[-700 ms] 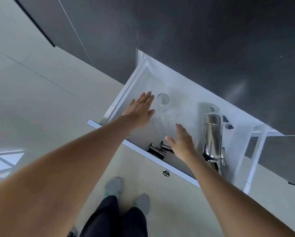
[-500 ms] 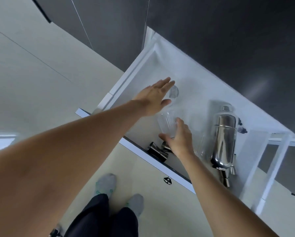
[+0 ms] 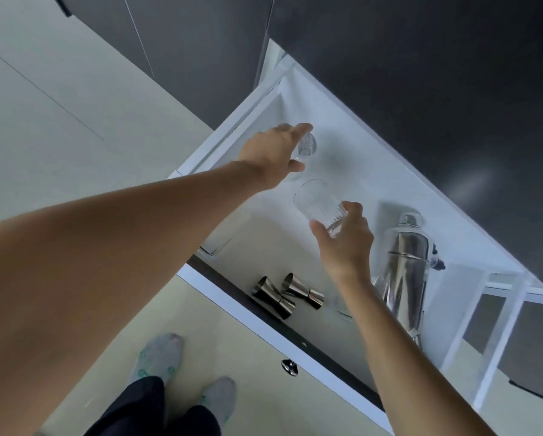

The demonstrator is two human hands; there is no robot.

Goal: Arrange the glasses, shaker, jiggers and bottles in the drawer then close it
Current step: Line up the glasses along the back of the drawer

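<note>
A white drawer (image 3: 336, 133) stands pulled out below dark cabinets. My left hand (image 3: 271, 155) wraps around a clear glass (image 3: 306, 146) near the drawer's far left corner. My right hand (image 3: 345, 243) grips a second clear ribbed glass (image 3: 316, 201), tilted and lifted over the drawer's middle. Two steel jiggers (image 3: 287, 292) lie side by side against the front wall. A shiny steel shaker (image 3: 404, 265) lies at the right, with small dark bottle tops (image 3: 437, 264) just behind it. Another glass (image 3: 212, 248) is partly hidden under my left forearm.
The drawer's front panel (image 3: 232, 297) carries a small metal knob (image 3: 289, 366). White drawer rails (image 3: 500, 313) show at the right. My feet in grey socks (image 3: 160, 354) stand on the pale floor right below the drawer front.
Both hands went from open over the drawer to gripping glasses. The left reached farther to the back glass; the right lifted the ribbed glass off the drawer floor.
</note>
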